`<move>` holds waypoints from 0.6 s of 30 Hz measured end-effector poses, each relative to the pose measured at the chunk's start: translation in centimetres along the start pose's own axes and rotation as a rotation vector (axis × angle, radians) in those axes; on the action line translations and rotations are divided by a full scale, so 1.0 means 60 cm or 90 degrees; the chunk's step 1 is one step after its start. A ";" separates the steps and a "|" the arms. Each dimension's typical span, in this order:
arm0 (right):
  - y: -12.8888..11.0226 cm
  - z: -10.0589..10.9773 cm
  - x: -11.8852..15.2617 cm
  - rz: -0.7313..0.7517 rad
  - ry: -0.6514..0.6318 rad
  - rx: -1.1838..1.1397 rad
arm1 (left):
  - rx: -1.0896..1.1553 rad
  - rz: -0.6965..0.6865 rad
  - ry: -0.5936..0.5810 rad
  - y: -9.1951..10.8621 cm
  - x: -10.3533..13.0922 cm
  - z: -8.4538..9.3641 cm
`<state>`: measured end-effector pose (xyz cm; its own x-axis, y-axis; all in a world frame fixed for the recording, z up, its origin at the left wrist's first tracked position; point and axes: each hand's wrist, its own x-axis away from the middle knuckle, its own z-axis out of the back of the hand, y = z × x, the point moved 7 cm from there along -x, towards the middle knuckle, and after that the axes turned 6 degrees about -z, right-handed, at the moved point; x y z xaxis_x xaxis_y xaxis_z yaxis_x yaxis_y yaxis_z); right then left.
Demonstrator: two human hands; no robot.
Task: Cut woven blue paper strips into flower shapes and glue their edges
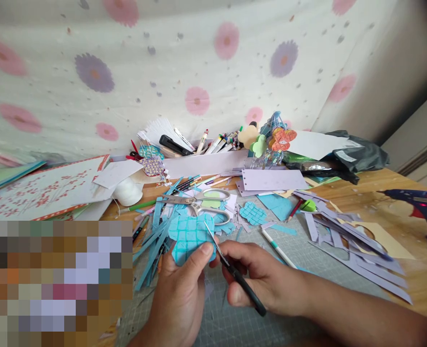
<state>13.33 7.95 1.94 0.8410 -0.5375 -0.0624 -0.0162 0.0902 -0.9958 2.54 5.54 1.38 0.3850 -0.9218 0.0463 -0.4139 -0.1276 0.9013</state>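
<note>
While a big white cloth (pixel 206 62) with pink and purple flowers fills the wall at twelve o'clock, a wooden table (pixel 412 289) spreads out below it. A grey cutting mat (pixel 235 327) with a grid of lines lies on the table at six o'clock. At nine o'clock sits a white sheet with red marks (pixel 43 188); the marks are too small to read. A dark bag (pixel 358 154) slumps at two o'clock, and a blue glue gun (pixel 421 205) lies at three o'clock. A long white box of pens (pixel 206 159) stands at twelve o'clock, just beside some paper flowers (pixel 271 137). Purple paper strips (pixel 351 241) lie spread out at four o'clock, and blue paper strips (pixel 151 246) lie in a heap at eight o'clock. A pair of silver scissors with pale green handles (pixel 202 202) rests in the middle of the table, with its blades together.

The left hand (pixel 180 294) is at six o'clock. Its thumb and fingers are pinched tight on a blue woven paper piece (pixel 189 236), holding it up just above the mat. The right hand (pixel 260 279) is just beside it, at five o'clock, closed around a small pair of black-handled scissors (pixel 231 270). Their thin tip touches the right edge of the blue woven paper piece. A smaller blue woven bit (pixel 253 213) lies at one o'clock from the hands, well apart from them. No writing can be read on any of these things.
</note>
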 end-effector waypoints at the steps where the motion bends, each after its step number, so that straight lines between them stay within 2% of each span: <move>1: 0.000 -0.001 0.000 -0.002 -0.002 0.004 | 0.005 0.000 -0.001 0.000 0.000 0.000; 7: -0.007 0.003 -0.003 -0.003 -0.002 0.035 | -0.002 0.018 -0.016 -0.001 -0.005 0.005; 11: -0.008 0.015 0.000 -0.037 -0.029 0.006 | -0.049 0.009 -0.036 0.014 -0.019 0.011; 15: -0.008 0.026 0.005 -0.076 -0.064 -0.006 | -0.116 0.022 -0.136 0.028 -0.032 0.005; 18: -0.004 0.027 0.008 -0.095 -0.093 -0.014 | -0.136 0.043 -0.177 0.028 -0.039 0.006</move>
<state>14.62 9.00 2.26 0.9043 -0.4162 0.0947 0.1038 -0.0007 -0.9946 0.63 7.32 2.62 0.1117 -0.9936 0.0161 -0.2375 -0.0110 0.9713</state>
